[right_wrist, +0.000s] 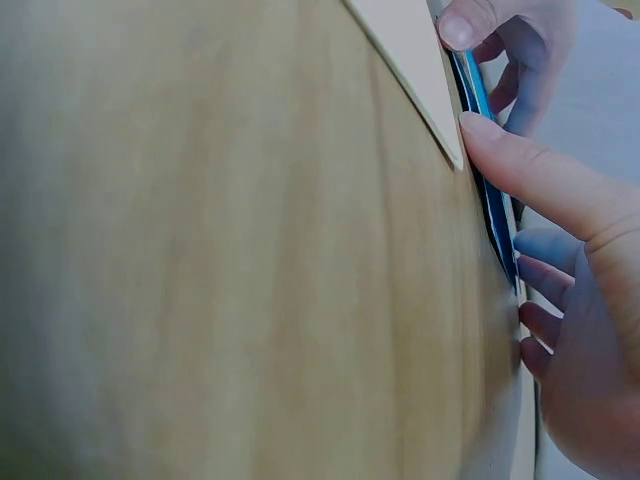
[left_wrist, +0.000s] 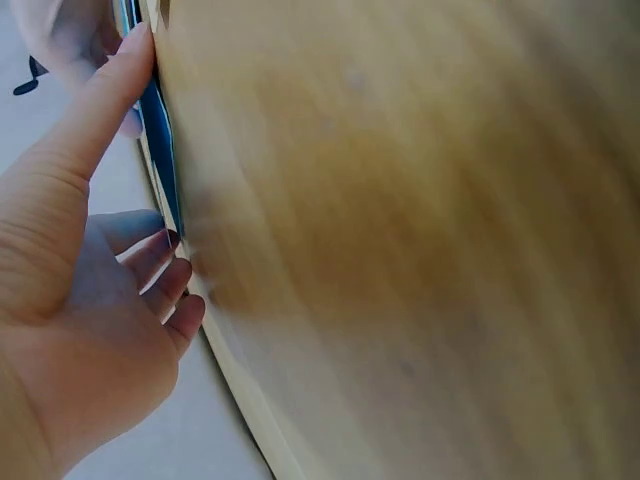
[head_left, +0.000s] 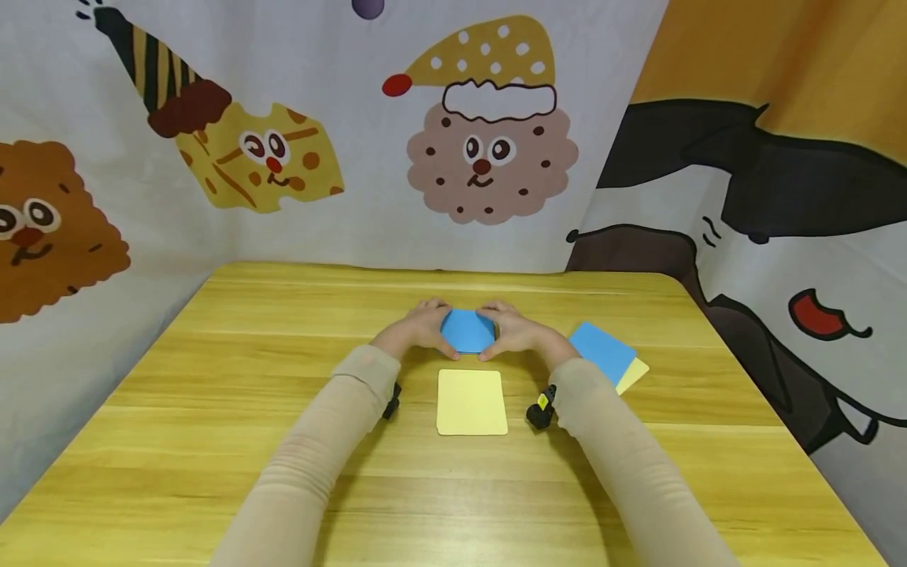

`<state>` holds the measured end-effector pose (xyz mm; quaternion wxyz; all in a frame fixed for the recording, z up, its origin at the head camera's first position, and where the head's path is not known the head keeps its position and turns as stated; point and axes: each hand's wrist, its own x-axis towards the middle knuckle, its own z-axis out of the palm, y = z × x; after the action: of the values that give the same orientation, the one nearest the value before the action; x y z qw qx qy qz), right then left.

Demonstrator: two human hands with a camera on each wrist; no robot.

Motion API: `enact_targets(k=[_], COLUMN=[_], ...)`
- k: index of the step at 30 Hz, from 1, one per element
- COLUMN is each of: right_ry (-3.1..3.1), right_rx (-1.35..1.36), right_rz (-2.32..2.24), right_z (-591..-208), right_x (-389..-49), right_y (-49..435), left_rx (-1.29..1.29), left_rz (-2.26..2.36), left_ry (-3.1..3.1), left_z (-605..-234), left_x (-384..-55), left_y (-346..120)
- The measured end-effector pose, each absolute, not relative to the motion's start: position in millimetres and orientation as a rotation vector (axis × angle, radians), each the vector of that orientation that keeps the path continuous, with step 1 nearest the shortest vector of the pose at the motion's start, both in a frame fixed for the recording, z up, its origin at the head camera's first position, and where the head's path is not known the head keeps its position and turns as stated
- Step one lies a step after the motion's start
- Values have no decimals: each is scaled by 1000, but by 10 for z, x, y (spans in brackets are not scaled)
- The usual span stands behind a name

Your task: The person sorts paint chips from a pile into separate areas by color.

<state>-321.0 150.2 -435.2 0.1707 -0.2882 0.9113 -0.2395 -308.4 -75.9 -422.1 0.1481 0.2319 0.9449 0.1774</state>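
Observation:
Toward the far side of the table, a blue square card [head_left: 468,331] sits between both hands. My left hand [head_left: 423,327] grips its left side, thumb at the near corner and fingers around the far part. On the opposite side my right hand [head_left: 512,329] holds it the same way. Seen edge-on in the left wrist view, the blue card [left_wrist: 160,150] looks slightly bowed; the right wrist view also shows the blue card [right_wrist: 492,205] close to the tabletop. Just nearer lies a flat pale yellow card [head_left: 472,402] with rounded corners.
Right of the right hand, another blue card [head_left: 601,352] partly covers a second yellow card [head_left: 632,376]. The wooden table [head_left: 212,441] ends at a printed cartoon curtain [head_left: 368,228]. Black wrist devices are strapped to both arms.

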Motion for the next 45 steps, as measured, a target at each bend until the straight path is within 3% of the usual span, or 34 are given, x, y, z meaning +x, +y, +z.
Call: enact_targets(k=[22, 45], right_ry=[2620, 2767], right_rx=[-752, -739], right_rz=[-962, -926], right_z=[-4361, -4175], right_x=[-2993, -2317], right_y=[1808, 2429], left_rx=[696, 828], left_rz=[623, 726], left_ry=[2804, 2894], left_z=[-4198, -4027], left_x=[-2994, -2484], left_y=[-762, -145])
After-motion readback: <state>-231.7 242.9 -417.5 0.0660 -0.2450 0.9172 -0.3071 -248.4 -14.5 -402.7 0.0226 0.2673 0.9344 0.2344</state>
